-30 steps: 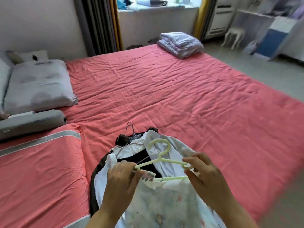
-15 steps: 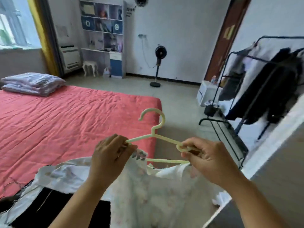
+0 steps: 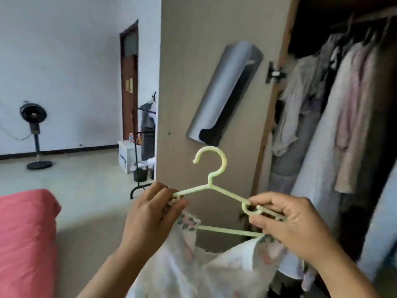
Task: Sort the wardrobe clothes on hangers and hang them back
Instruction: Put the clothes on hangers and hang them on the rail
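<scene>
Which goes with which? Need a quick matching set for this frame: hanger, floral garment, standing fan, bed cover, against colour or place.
1. hanger
2. floral garment
3. standing fan
4. bed cover

A. far left by the white wall
B. pink-red, lower left
C. pale green, gripped at both ends
D. draped below the hands

Pairs: 1-C, 2-D, 3-A, 4-B

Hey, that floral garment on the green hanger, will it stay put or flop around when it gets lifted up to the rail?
Likely floppy: the floral garment sags below the green hanger. It looks thin and light. It may slip, since both hands pinch it at the hanger's ends.
</scene>
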`<action>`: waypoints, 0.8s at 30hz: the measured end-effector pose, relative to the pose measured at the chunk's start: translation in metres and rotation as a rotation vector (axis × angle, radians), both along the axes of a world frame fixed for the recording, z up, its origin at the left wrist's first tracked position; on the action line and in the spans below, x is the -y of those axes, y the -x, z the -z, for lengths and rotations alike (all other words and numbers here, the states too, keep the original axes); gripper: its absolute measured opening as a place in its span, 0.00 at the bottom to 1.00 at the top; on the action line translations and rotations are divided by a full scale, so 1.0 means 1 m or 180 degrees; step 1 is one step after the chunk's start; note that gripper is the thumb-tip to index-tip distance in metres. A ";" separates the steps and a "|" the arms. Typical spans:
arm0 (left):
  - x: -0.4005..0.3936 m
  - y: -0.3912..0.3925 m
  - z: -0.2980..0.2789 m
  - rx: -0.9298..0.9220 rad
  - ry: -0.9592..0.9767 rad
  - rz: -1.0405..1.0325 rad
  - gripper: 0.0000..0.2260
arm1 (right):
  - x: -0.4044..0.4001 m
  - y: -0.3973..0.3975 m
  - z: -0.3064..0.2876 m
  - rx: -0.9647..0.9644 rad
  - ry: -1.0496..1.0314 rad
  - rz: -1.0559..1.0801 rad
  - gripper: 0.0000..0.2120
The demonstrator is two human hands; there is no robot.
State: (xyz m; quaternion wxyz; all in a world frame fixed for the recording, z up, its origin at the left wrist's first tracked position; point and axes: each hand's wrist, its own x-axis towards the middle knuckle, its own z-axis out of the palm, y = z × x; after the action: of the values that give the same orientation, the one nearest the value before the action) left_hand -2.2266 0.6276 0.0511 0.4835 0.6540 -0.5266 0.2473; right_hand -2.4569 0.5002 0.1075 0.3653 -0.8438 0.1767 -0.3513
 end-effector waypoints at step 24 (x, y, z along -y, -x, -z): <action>0.414 0.205 -0.130 0.0564 -0.0045 0.1899 0.16 | 0.167 0.170 -0.103 0.0879 -0.0409 0.0732 0.34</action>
State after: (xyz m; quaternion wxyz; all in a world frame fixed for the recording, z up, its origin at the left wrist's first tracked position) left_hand -2.4321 0.2135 0.1809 0.4825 0.4498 -0.7371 0.1468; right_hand -2.6273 0.3336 0.2100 0.3967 -0.7367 0.2422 -0.4911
